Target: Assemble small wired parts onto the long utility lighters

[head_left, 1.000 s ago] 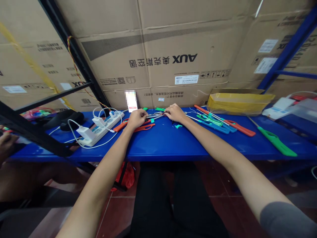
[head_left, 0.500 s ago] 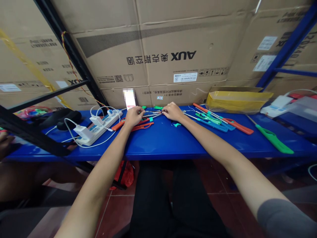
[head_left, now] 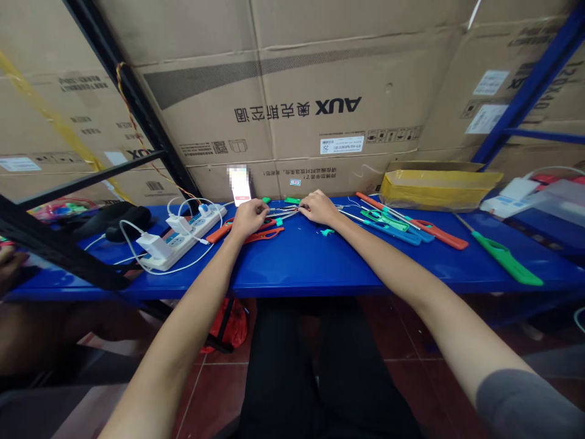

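Barely anything's moved: the left hand (head_left: 249,219) and right hand (head_left: 319,207) are still closed on a metal tube (head_left: 283,211), its long axis running left-right along the bench (head_left: 301,262) between them.

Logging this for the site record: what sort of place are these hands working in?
Probably a warehouse or storeroom used as a small assembly area. Stacked cardboard cartons fill the background, a blue steel shelf serves as the workbench, and long plastic-handled lighters lie along it.
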{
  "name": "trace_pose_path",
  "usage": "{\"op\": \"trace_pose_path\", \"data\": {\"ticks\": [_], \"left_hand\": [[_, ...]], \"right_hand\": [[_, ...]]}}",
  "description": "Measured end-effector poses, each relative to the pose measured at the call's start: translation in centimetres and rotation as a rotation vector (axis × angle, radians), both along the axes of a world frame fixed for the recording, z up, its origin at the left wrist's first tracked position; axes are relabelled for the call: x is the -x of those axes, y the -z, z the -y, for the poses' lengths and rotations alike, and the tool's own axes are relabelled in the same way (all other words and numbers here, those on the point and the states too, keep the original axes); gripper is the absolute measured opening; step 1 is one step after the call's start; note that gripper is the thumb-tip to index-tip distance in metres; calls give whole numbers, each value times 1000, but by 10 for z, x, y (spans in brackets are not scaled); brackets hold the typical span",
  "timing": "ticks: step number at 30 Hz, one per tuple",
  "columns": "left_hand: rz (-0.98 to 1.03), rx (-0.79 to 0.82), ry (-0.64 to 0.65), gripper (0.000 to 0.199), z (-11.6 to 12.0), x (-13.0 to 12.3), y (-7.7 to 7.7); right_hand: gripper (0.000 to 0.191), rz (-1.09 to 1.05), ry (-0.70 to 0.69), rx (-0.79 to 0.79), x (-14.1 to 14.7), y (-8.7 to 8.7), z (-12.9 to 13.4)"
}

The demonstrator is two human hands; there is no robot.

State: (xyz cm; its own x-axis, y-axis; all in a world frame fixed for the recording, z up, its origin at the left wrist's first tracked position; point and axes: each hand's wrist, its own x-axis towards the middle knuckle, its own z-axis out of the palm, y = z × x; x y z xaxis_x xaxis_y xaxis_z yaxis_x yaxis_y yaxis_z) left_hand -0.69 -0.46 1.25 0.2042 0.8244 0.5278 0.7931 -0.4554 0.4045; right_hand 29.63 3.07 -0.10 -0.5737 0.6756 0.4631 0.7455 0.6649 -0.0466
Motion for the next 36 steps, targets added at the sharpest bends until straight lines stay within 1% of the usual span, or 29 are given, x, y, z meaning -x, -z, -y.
{"op": "trace_pose_path", "data": {"ticks": [5,11,16,25,30,36], "left_hand": [[-3,-26,-2,10,0,0,0],[2,-44,0,5,-1,2,1],[-20,-49,35,9,0,1,0],[3,-36,18,12,2,2,-3],[25,-33,32,10,1,0,-1],[14,10,75,6,-1,-3,2]], "right_hand": [[29,-18,11,-27,0,1,0],[29,-8,8,-22,2,0,1],[26,-22,19,-3,0,-1,0],[26,-13,3,12,1,-4,3],[27,-13,7,0,1,-3,4],[27,1,18,7,0,-3,3]]}}
